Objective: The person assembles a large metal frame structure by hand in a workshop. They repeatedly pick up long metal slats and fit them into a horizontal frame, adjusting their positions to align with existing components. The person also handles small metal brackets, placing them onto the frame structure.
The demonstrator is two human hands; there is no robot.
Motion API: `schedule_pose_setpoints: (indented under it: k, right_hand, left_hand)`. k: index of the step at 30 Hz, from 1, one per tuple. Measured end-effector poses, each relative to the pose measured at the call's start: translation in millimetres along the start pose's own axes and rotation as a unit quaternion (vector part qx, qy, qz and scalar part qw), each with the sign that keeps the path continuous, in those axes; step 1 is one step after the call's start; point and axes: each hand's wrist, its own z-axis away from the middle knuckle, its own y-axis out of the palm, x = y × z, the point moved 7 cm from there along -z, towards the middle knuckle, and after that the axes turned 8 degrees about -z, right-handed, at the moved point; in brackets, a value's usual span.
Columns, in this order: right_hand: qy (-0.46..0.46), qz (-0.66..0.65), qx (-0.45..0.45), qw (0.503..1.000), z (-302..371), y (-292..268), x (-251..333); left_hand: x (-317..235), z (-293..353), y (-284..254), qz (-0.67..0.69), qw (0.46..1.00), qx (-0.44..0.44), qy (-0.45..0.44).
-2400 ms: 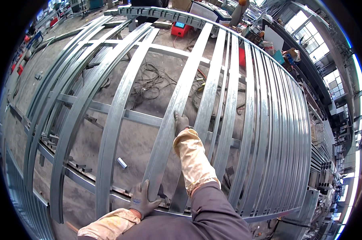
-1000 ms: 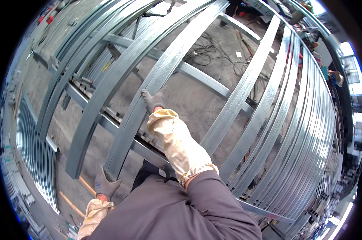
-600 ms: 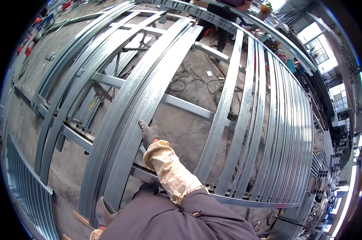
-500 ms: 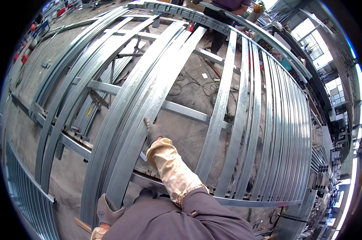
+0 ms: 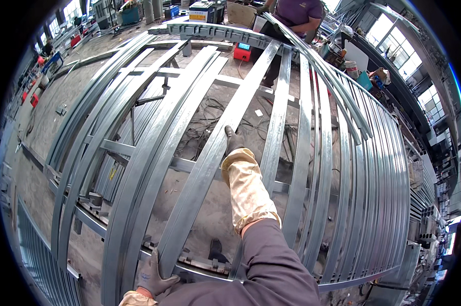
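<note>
A long galvanized steel profile [image 5: 210,158] slants across the support frame, its far end toward the back and its near end close to me. My right hand [image 5: 234,139], in a dark glove and pale sleeve cover, grips its right edge about midway, thumb on top and other fingers mostly hidden. Around the near end, my left hand [image 5: 155,275] in a grey glove holds the profile with thumb and fingers on either side. Gaps separate this profile from a close group of profiles [image 5: 156,137] on its left and a single profile [image 5: 276,127] on its right.
Many parallel profiles [image 5: 380,204] lie at the right. Crossing them, another long profile [image 5: 324,69] slants from a co-worker [image 5: 299,15] in purple at the far side. A red box [image 5: 242,52] and cables [image 5: 205,120] are on the floor beyond. Stacked profiles [image 5: 42,255] stand lower left.
The held profile has shifted right, away from the left group, with both my hands moving along with it. The crossing profile near the co-worker has swung lower, over the right-hand profiles.
</note>
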Motion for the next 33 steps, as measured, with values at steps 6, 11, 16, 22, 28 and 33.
schedule_pose_setpoints:
  k: [6, 11, 16, 22, 28, 33]
  right_hand:
    - [-0.033, 0.134, -0.027, 0.990, -78.1, -49.1, 50.7]
    - [-0.026, 0.255, -0.068, 0.964, -94.9, -65.8, 67.7]
    - [0.084, 0.413, -0.010, 0.907, -92.7, -62.3, 67.4]
    - [0.025, 0.170, 0.090, 0.981, 80.7, -63.3, -7.2]
    - [0.158, 0.108, -0.030, 0.981, 306.1, -114.9, -86.5]
    - [0.073, 0.290, -0.098, 0.949, 293.3, -150.8, -79.3]
  left_hand:
    - [-59.2, -61.0, 33.2, 0.052, 0.998, -0.010, 0.026]
    - [-86.8, -78.7, 41.7, 0.057, 0.998, 0.028, 0.004]
    - [-96.6, -84.3, 55.7, 0.067, 0.998, 0.016, 0.001]
    - [-96.1, -96.9, 61.4, 0.129, 0.991, 0.017, -0.017]
    - [-78.4, -89.8, 69.1, 0.175, 0.979, 0.068, 0.074]
    - [-29.6, -67.8, 34.7, 0.165, 0.976, -0.016, 0.144]
